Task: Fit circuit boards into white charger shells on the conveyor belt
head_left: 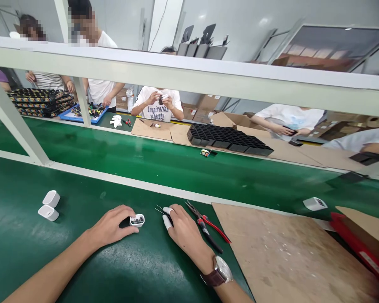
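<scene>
My left hand rests on the green mat with its fingers closed round a small white charger shell, whose open end faces the camera. My right hand, wearing white finger cots and a brown-strapped watch, lies just to the right with its fingers curled on black tweezers. Red-handled pliers lie on the mat against the right side of that hand. Two more white charger shells sit apart at the left.
A brown cardboard sheet covers the mat at the right, with a red bin beyond it. One white shell lies on the green conveyor. Across it sit several people, a black tray and stacked trays. A white frame beam crosses overhead.
</scene>
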`<state>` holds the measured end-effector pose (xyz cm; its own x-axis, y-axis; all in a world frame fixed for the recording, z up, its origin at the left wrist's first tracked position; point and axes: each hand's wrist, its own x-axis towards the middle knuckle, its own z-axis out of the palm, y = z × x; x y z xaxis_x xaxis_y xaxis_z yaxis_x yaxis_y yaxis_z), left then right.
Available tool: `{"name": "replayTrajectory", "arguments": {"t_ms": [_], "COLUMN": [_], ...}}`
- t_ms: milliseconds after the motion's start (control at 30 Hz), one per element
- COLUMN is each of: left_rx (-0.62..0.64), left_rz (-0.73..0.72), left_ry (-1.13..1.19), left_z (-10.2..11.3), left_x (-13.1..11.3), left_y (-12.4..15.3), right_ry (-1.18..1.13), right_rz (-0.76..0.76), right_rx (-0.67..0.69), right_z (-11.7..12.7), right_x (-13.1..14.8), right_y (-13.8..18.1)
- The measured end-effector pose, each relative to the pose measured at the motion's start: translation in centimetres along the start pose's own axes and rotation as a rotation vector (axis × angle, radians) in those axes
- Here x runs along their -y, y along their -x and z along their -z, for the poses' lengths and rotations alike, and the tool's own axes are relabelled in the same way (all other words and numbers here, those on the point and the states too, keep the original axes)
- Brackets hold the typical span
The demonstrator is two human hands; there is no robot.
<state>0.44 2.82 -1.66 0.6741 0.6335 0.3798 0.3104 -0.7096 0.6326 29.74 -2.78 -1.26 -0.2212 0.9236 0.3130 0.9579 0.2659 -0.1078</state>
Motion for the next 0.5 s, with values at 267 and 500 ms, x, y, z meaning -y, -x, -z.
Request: {"name": "replayTrajectory", "arguments": {"t_ms": [267,500], "left_rx": [-0.018,-0.028], "left_rz": [0.173,0.107], "left_ry": [0.027,-0.008], "left_z": [-0.8,-0.5], "left_x": [-0.1,-0.1], "left_y": [0.3,0.3], "right_ry": [-0.096,-0.171], "right_rz": [0.07,0.2], "right_rx": [-0.082,-0.069], "right_z": [1.5,1.0], "right_x": [1.5,3.1], "right_y": [-1.5,-3.1]}}
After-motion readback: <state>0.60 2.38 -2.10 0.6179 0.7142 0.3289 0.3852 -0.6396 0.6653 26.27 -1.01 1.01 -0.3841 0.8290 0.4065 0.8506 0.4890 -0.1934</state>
